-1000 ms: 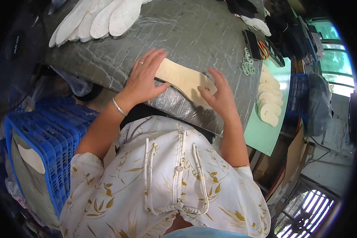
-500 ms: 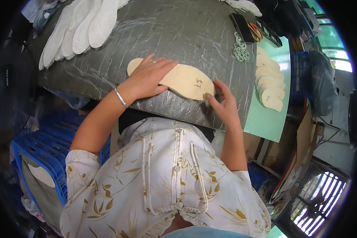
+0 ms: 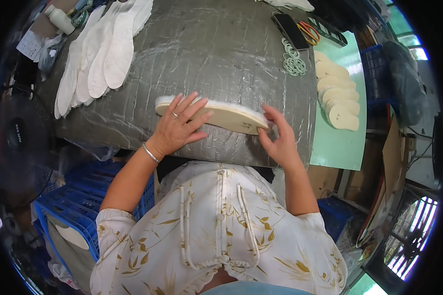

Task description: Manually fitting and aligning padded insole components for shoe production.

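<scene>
A beige insole [image 3: 221,118] with a dark mark near its right end stands tilted on its long edge, and white fluffy lining shows along its far side. My right hand [image 3: 280,137] pinches the right end between thumb and fingers. My left hand [image 3: 177,128], wearing a ring and a bracelet, rests against the insole's left half with its fingers stretched out. Below both hands lies the dark grey, plastic-wrapped tabletop [image 3: 206,64].
White fluffy insoles [image 3: 115,59] overlap at the far left. Far right are a black phone [image 3: 291,32], pale green rubber bands [image 3: 294,64] and a dark handheld device [image 3: 328,32]. Several beige insoles [image 3: 342,113] lie on a green sheet [image 3: 330,152]. Blue crates [image 3: 69,201] stand lower left.
The insole has tipped from lying flat to standing tilted, showing its white fluffy far edge. My left hand has shifted down and its fingers have spread; my right hand stays at the right end.
</scene>
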`<state>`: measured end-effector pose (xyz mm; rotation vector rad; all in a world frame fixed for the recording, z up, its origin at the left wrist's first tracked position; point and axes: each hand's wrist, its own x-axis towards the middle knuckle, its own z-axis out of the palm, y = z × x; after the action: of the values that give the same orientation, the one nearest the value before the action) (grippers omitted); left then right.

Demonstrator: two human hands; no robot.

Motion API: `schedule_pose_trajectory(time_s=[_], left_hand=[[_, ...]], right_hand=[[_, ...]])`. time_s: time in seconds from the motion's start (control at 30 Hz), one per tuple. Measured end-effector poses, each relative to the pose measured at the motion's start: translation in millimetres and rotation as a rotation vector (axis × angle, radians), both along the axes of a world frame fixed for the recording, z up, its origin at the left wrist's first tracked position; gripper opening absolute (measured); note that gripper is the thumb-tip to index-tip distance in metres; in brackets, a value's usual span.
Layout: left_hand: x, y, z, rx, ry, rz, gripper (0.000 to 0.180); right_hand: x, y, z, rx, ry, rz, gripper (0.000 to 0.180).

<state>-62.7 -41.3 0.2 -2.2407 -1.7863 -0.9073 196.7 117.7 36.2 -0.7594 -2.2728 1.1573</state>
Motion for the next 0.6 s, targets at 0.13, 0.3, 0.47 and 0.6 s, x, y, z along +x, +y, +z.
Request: schedule_pose_trajectory(time_s=[0.13, 0.3, 0.47, 0.6], left_hand=[[12, -19, 8, 0.035, -0.113, 0.116, 0.062], [54, -31, 11, 0.140, -0.293, 0.087, 0.040], [77, 18, 29, -0.263, -1.084, 0.068, 0.076], [86, 50, 27, -0.426, -1.442, -0.004, 0.088]], right_hand=[[3, -9, 6, 0.243, 0.027, 0.024, 0.048], [5, -23, -8, 0.143, 0.130, -0.136, 0.051], [-3, -28, -18, 0.163, 0.256, -0.479, 0.054], [-13, -53, -24, 0.281, 0.231, -0.271, 0.058]])
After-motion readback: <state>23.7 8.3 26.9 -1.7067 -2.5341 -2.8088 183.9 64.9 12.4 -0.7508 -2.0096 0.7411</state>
